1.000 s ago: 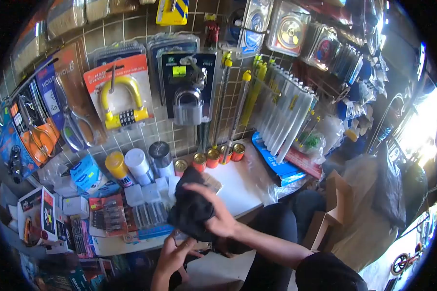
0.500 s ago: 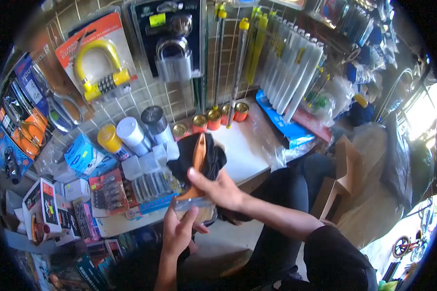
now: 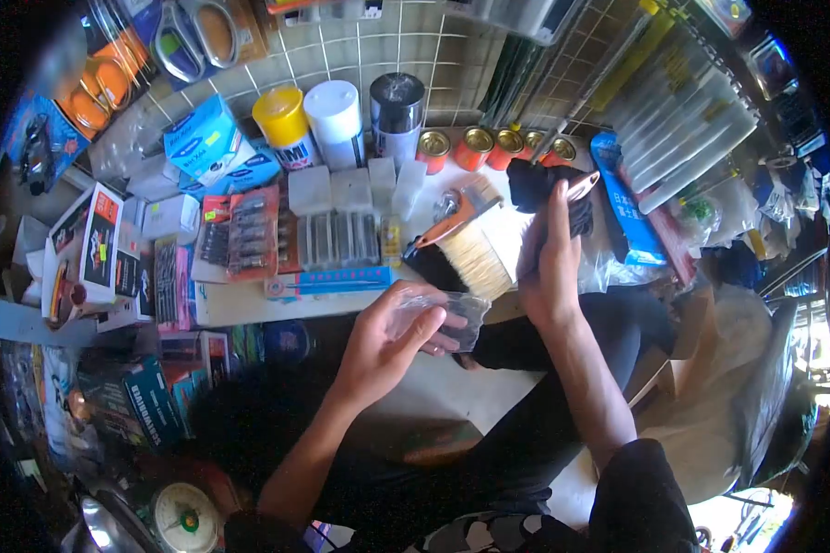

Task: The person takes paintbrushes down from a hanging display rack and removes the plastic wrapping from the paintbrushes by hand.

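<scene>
My left hand (image 3: 387, 346) is closed around a crumpled clear plastic sleeve (image 3: 461, 323), with nothing visible inside it. To the right, my right hand (image 3: 555, 263) grips a wide paintbrush, its pale bristles (image 3: 477, 264) pointing down-left and its orange handle tip (image 3: 584, 186) showing past the fingers. Black cloth (image 3: 533, 184) is bunched behind that same hand. Another orange wooden handle (image 3: 444, 225) lies on the white tabletop (image 3: 327, 304) beside the bristles, over something black.
Spray cans (image 3: 335, 115), small red tins (image 3: 477, 147), clear boxes (image 3: 341, 189) and carded goods (image 3: 254, 230) stand along the wire grid. A blue package (image 3: 622, 203) lies right of the tins. Below are my legs and, lower left, a round dial scale (image 3: 186, 518).
The view has swung downward. My hands have moved apart; the brush is out of the plastic sleeve, which stays in my left hand. My right hand has moved right with brush and cloth.
</scene>
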`<state>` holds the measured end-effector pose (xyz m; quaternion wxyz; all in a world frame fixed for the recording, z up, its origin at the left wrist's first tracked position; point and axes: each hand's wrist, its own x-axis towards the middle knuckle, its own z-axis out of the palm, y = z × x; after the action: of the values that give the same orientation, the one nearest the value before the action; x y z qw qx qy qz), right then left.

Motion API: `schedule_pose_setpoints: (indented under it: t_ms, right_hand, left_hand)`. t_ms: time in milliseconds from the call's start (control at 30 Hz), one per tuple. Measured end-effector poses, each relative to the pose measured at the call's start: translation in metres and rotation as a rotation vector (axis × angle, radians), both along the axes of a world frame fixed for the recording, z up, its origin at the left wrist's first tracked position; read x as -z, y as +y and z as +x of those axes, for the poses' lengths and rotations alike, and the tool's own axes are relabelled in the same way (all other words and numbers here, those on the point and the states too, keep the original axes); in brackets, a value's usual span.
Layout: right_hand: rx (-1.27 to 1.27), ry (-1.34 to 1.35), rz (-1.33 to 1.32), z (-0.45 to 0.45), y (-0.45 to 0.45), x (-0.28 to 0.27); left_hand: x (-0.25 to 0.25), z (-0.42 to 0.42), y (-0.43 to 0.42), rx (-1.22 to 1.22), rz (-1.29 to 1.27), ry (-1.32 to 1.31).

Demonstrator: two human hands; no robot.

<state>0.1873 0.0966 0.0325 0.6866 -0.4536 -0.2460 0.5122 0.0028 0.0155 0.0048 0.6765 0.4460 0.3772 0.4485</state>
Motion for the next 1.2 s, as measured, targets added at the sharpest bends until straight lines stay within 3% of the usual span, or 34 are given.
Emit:
schedule_pose_setpoints:
  t_ms: [300,500,800,1067,1200]
  right_hand:
    - [0.045,0.123,-0.183,-0.006,0.001,-0.015]
    - [-0.045,0.140,-0.098,-0.002,-0.004,-0.005]
    - [0.041,0.104,-0.122,-0.006,-0.008,-0.014]
    - [-0.083,0.152,-0.058,-0.008,-0.014,-0.009]
    - [-0.118,0.051,-0.041,-0.004,-0.014,0.004]
  left_hand:
    - [0.005,0.001,0.008,0.027,-0.126,0.021]
    - [0.012,0.005,0.009,0.049,-0.189,-0.009]
    - [0.008,0.004,0.007,0.122,-0.184,0.081]
    - [0.006,0.005,0.006,0.123,-0.169,0.049]
    - [0.009,0.006,0.006,0.129,-0.167,0.042]
